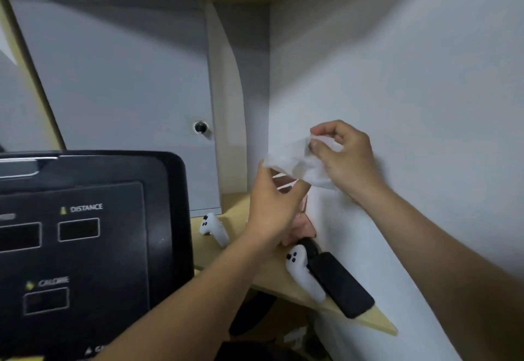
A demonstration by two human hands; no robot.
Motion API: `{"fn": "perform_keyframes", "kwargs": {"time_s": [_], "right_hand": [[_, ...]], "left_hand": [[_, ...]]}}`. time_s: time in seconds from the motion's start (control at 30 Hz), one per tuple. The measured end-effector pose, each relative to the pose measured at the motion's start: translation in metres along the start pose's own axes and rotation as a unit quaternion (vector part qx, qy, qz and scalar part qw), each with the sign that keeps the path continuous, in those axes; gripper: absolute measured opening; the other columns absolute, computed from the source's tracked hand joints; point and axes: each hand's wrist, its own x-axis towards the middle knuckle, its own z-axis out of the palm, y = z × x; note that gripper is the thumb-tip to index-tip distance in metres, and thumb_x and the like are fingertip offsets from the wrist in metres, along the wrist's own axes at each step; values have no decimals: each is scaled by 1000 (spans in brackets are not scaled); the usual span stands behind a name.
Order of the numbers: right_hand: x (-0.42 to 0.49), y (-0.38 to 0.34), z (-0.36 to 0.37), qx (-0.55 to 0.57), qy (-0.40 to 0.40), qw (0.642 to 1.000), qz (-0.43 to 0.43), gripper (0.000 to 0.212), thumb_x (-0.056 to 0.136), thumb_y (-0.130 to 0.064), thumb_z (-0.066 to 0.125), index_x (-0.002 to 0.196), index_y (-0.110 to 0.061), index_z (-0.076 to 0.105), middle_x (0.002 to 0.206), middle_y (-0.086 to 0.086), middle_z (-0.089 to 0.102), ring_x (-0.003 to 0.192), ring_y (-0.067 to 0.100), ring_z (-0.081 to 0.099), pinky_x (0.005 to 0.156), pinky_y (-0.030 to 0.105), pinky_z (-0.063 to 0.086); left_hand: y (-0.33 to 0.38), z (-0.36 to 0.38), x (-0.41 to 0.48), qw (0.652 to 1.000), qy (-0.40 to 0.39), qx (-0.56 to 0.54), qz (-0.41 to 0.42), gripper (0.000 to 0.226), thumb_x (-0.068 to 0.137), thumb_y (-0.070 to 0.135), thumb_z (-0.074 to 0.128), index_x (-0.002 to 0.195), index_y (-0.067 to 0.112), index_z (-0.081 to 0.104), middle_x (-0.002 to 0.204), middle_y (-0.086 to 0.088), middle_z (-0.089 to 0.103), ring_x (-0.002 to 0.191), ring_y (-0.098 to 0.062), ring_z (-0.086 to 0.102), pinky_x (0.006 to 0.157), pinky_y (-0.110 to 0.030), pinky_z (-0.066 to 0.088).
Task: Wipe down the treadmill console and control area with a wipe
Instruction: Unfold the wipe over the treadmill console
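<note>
A thin white wipe (300,162) is stretched in the air between my two hands, right of the treadmill. My left hand (272,207) pinches its lower left corner. My right hand (343,156) pinches its upper right part between thumb and fingers. The black treadmill console (93,236) fills the lower left, with dark display windows labelled DISTANCE and CALORIE. Both hands are up and to the right of the console, apart from it. A pink pack (304,227) shows partly behind my left hand on the shelf.
A wooden shelf (368,318) runs along the white wall (411,77) on the right. On it lie two white controllers (214,229) (302,273) and a black phone (340,284). A grey cabinet door (119,91) with a round lock stands behind the console.
</note>
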Motion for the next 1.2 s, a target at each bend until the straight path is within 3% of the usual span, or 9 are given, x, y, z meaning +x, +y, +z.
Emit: {"fn": "perform_keyframes", "kwargs": {"time_s": [0.13, 0.23, 0.33, 0.47, 0.67, 0.8, 0.93, 1.03, 1.2], "right_hand": [[-39, -51, -11, -12, -32, 999, -29, 10, 87, -14, 69, 82, -22, 68, 85, -19, 68, 89, -6, 58, 79, 2, 35], [-69, -90, 3, -16, -73, 996, -58, 9, 86, -17, 71, 80, -22, 66, 82, -20, 66, 85, -10, 55, 77, 1, 33], [-97, -125, 33, -11, -113, 989, -93, 10, 87, -20, 70, 80, -26, 64, 80, -23, 65, 86, -9, 54, 75, 3, 34], [-127, -162, 82, 37, -178, 979, -93, 13, 83, -28, 73, 95, -30, 69, 86, -18, 67, 87, -9, 56, 72, 4, 38], [-156, -216, 159, 79, -280, 950, -114, 12, 80, -30, 76, 92, -27, 75, 86, -14, 72, 85, 6, 65, 76, 19, 47], [-180, -254, 210, 102, -319, 933, -132, 16, 78, -23, 79, 94, -19, 75, 82, -3, 72, 80, 14, 67, 78, 31, 53], [-198, -279, 256, 97, -329, 930, -131, 9, 84, -17, 75, 92, -19, 77, 84, -8, 74, 83, 8, 68, 80, 30, 53], [-216, -296, 283, 118, -310, 937, -111, 5, 85, -16, 73, 87, -18, 77, 82, -8, 74, 81, 8, 68, 76, 27, 52], [-240, -313, 316, 196, -255, 946, -30, 14, 79, 0, 72, 72, -11, 69, 79, -2, 72, 75, 10, 65, 70, 27, 53]], "left_hand": [[46, -43, -51, 995, -63, -82, -8, 56, 82, 4, 68, 132, 25, 50, 107, 4, 67, 95, -13, 67, 77, -22, 55], [66, -85, -78, 998, -29, -61, 14, 36, 75, 32, 72, 110, 27, 67, 99, 9, 71, 98, -11, 67, 82, -26, 52], [79, -125, -102, 996, 27, -82, 9, 12, 88, 25, 66, 81, 17, 72, 85, -8, 70, 82, -26, 64, 76, -47, 50], [95, -186, -125, 987, 127, -101, -23, 23, 95, 13, 58, 75, 11, 68, 83, -12, 69, 83, -25, 65, 79, -41, 51], [120, -285, -146, 988, 139, -69, -5, 11, 93, 5, 60, 87, 5, 70, 72, -7, 70, 63, -17, 65, 51, -22, 50], [131, -349, -161, 983, 167, -81, -3, 16, 82, 12, 73, 74, 7, 60, 71, -7, 69, 65, -18, 67, 54, -28, 52], [137, -403, -177, 981, 178, -71, -20, 36, 65, 30, 79, 78, 7, 55, 73, -9, 66, 70, -21, 66, 60, -32, 54], [136, -446, -188, 984, 163, -56, -35, 40, 70, 42, 74, 72, 8, 52, 71, -10, 60, 67, -21, 59, 59, -31, 47], [132, -496, -202, 989, 98, -91, -68, 26, 78, 32, 69, 68, 10, 59, 63, -5, 62, 56, -14, 60, 52, -26, 51]]}}
